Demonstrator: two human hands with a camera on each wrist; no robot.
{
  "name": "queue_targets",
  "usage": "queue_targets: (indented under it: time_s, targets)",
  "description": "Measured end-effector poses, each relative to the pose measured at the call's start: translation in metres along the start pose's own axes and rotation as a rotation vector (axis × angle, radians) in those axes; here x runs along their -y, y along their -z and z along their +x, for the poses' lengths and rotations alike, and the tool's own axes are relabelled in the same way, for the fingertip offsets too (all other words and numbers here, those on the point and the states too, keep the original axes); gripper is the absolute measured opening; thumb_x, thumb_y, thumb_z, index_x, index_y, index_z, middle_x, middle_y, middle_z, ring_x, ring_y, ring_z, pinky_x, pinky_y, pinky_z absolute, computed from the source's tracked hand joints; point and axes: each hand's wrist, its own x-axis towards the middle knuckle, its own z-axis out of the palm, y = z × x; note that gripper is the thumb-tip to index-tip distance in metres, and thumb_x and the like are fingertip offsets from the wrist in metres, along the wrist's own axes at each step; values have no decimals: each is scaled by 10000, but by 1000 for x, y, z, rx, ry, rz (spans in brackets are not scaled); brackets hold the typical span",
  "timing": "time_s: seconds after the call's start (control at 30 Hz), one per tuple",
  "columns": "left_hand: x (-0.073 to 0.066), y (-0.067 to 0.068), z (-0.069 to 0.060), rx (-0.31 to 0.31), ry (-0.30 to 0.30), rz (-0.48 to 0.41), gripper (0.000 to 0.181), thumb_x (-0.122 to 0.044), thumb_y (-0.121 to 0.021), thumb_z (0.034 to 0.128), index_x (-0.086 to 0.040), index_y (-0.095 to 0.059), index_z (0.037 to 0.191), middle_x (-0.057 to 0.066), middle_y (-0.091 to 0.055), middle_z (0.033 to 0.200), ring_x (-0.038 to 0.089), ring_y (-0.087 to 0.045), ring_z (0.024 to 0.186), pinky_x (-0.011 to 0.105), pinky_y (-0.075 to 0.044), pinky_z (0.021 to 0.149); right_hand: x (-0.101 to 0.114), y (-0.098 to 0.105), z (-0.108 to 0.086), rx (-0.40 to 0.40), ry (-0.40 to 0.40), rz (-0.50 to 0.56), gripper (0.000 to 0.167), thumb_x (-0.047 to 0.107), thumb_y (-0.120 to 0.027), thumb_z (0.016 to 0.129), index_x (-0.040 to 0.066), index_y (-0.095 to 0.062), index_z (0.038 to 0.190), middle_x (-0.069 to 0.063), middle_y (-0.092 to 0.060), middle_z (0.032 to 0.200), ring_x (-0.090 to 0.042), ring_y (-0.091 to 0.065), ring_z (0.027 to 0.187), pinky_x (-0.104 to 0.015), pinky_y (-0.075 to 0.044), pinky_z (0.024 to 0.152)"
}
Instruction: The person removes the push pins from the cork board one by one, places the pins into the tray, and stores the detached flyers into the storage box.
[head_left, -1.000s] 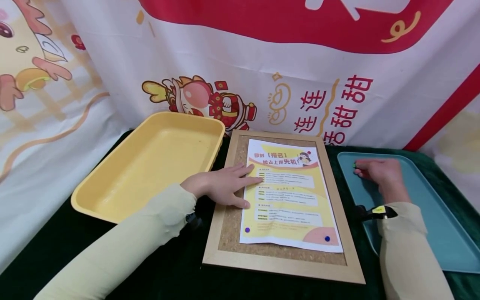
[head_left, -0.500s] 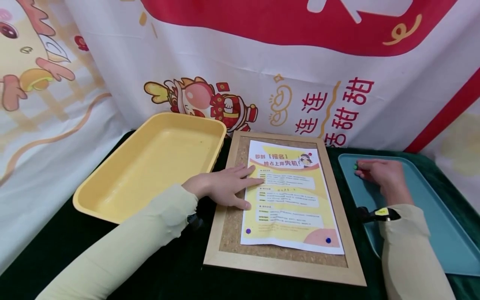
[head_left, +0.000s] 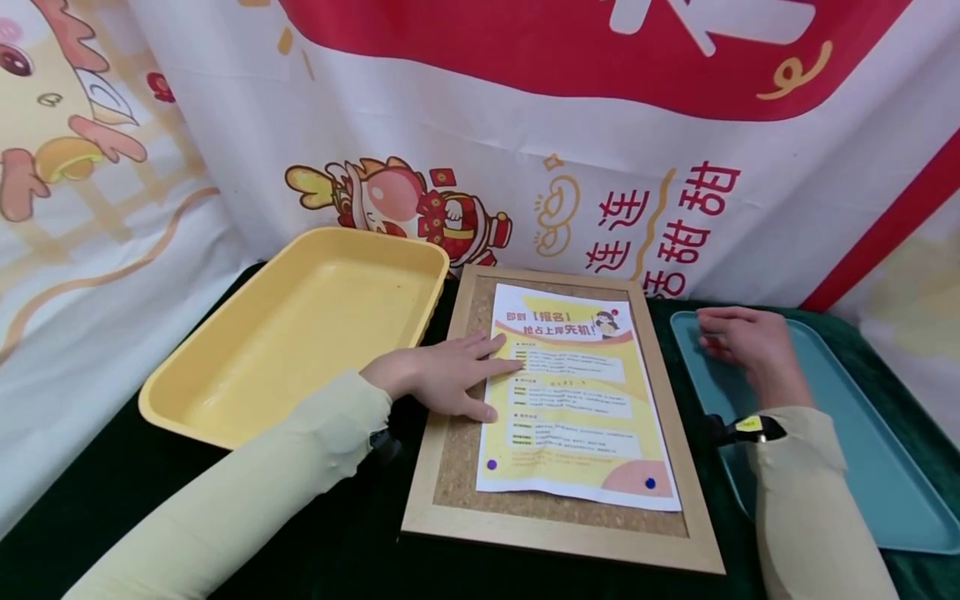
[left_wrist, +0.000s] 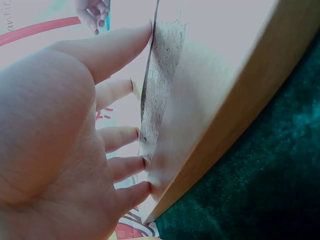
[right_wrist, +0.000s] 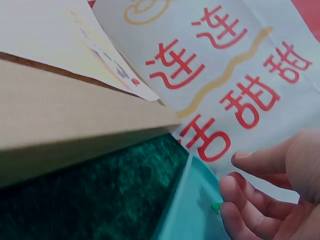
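My left hand [head_left: 446,371] lies with fingers spread on a printed yellow-and-white sheet [head_left: 577,400], its palm over the left side of the wood-framed cork board [head_left: 528,502]. In the left wrist view its straight fingers [left_wrist: 119,139] reach across the frame edge. The sheet bears a purple push pin [head_left: 492,465] and a blue push pin [head_left: 650,483] at its lower corners. My right hand [head_left: 753,346] is over the blue-green tray [head_left: 862,450], fingers bent. A green push pin [right_wrist: 215,206] shows at its fingertips in the right wrist view; the head view hides it.
A yellow plastic tray [head_left: 300,333] stands left of the board, under my left forearm. Dark green cloth [head_left: 345,542] covers the table. Behind hangs a white and red printed banner [head_left: 480,108].
The green push pin, visible at my right fingertips earlier, is now out of sight in the head view. My right fingers have shifted slightly; the left hand stays in place on the sheet.
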Motion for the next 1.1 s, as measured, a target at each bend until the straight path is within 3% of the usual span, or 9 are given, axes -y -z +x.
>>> queue_targets:
  time_s: [0.4,0.63,0.9,1.1]
  targets:
    - [0,0,0,3,-6,-7,798,-516,-631,1042,-299,-249,1708,112,-27,1808,371,31,1678,538,-78,1363,21,-20,-14,16,130,0,600,504,-649,1032,168,-597,1527,-31,-605,1404,-95,-672,1047,-186,-570,848]
    - [1,1,1,3,1,-12,800,-521,-631,1039,-306,-247,1708,103,-27,1810,367,32,1679,545,-84,1361,31,-35,-20,6,192,2,563,472,-675,1027,177,-620,1503,-93,-600,1465,-132,-665,1071,-211,-580,883]
    - [1,1,1,7,2,-8,802,-522,-626,1041,-301,-243,1710,102,-20,1810,367,35,1679,542,-79,1362,39,-54,-25,28,233,5,470,302,-664,1063,141,-612,1501,-149,-559,1538,-271,-626,1240,-450,-530,1143]
    - [1,1,1,7,6,-9,801,-524,-623,1043,-302,-241,1710,102,-16,1810,363,41,1680,538,-72,1363,42,-66,-27,55,249,2,431,231,-671,1059,155,-631,1482,-138,-565,1546,-307,-622,1263,-486,-510,1161]
